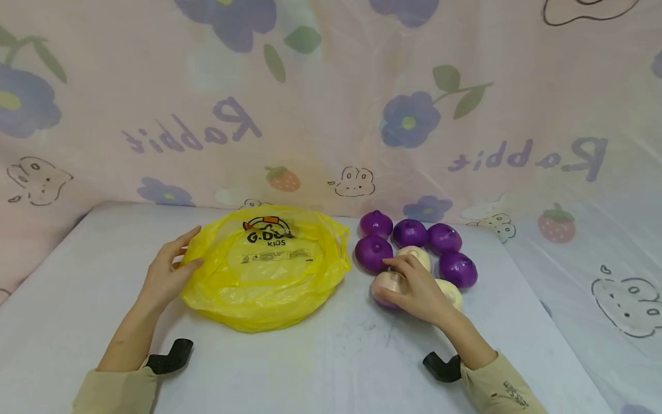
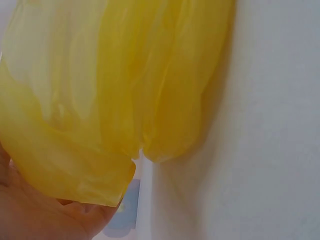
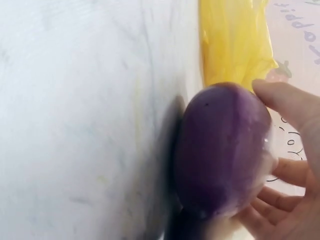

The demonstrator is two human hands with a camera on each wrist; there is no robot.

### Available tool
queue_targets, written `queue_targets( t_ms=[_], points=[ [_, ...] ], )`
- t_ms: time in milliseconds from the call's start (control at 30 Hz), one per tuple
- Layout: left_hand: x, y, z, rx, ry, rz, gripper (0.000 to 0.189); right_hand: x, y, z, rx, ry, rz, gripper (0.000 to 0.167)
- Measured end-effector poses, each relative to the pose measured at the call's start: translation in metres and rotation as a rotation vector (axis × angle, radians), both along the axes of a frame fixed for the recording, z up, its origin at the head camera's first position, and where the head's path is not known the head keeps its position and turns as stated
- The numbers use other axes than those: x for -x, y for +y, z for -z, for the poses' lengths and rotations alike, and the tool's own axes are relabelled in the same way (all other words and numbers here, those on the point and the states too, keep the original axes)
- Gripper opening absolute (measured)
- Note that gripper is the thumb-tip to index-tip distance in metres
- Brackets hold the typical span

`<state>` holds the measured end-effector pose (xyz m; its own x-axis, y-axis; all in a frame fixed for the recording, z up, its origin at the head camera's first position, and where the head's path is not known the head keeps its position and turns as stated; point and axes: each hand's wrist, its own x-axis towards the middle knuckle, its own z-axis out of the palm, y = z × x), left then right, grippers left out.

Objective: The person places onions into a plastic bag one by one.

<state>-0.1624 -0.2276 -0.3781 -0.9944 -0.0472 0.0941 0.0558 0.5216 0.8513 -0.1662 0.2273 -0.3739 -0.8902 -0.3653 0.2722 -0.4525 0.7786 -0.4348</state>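
Note:
A yellow plastic bag (image 1: 269,313) with printed lettering lies opened out in a rounded shape on the white table. My left hand (image 1: 168,273) holds its left edge, thumb on the near side and fingers farther back; the left wrist view shows the bag's folds (image 2: 170,110) over the palm. To the bag's right, my right hand (image 1: 421,293) grips a glossy onion (image 1: 388,283), pale on top and purple below, between thumb and fingers. Its purple underside (image 3: 222,150) fills the middle of the right wrist view, close to the table surface.
Several purple onions (image 1: 374,253) cluster behind and right of my right hand. Among them sit pale onions (image 1: 451,293), partly hidden by that hand. A printed curtain (image 1: 320,115) hangs along the table's back edge. Black angled pieces (image 1: 173,356) stick out at both cuffs.

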Motion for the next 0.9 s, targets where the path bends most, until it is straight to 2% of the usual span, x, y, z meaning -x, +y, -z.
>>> queue_targets(
  t_ms=[267,467,700,900],
  points=[
    [0.0002,0.0030,0.0016,-0.008,-0.003,0.001,0.060,-0.0031,0.0067,0.0008,0.019,-0.032,-0.023,0.050],
    [0.0011,0.0043,0.0000,-0.015,-0.013,-0.003,0.061,-0.0030,0.0075,0.0006,-0.008,-0.052,-0.051,0.053],
    [0.0015,0.0024,0.0010,0.001,0.007,-0.013,0.061,-0.0010,0.0046,0.0003,0.002,-0.093,-0.101,0.053],
    [0.0018,0.0023,0.0017,0.001,0.006,-0.011,0.061,0.0001,0.0039,0.0014,0.047,-0.146,-0.072,0.055]
  ],
)
